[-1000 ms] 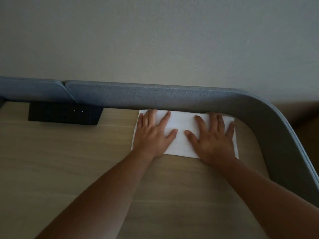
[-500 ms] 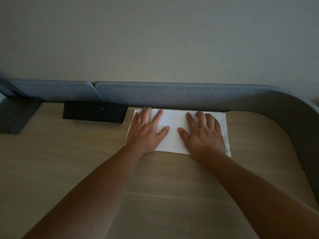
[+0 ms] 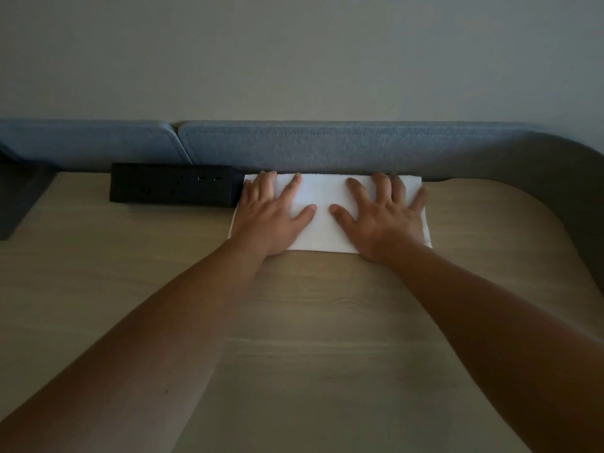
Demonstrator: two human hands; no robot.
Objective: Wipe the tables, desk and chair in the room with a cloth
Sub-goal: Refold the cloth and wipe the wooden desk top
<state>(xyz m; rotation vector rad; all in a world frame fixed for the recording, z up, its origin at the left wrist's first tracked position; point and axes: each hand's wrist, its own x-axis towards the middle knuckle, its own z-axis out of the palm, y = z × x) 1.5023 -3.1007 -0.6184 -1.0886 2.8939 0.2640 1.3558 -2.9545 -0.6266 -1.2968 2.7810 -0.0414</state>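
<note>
A folded white cloth (image 3: 322,204) lies flat on the light wooden desk (image 3: 294,322), against the grey padded screen at the desk's back edge. My left hand (image 3: 271,217) presses on the cloth's left part with fingers spread and straight. My right hand (image 3: 382,217) presses on its right part the same way. The cloth's left edge touches the end of a black power strip.
A black power strip (image 3: 173,186) lies along the back edge, left of the cloth. The grey padded screen (image 3: 359,148) runs along the back and curves round the right side (image 3: 581,230). A dark object (image 3: 19,204) sits at the far left.
Both hands have slid the cloth to the left along the back edge, from the right corner up to the power strip's end.
</note>
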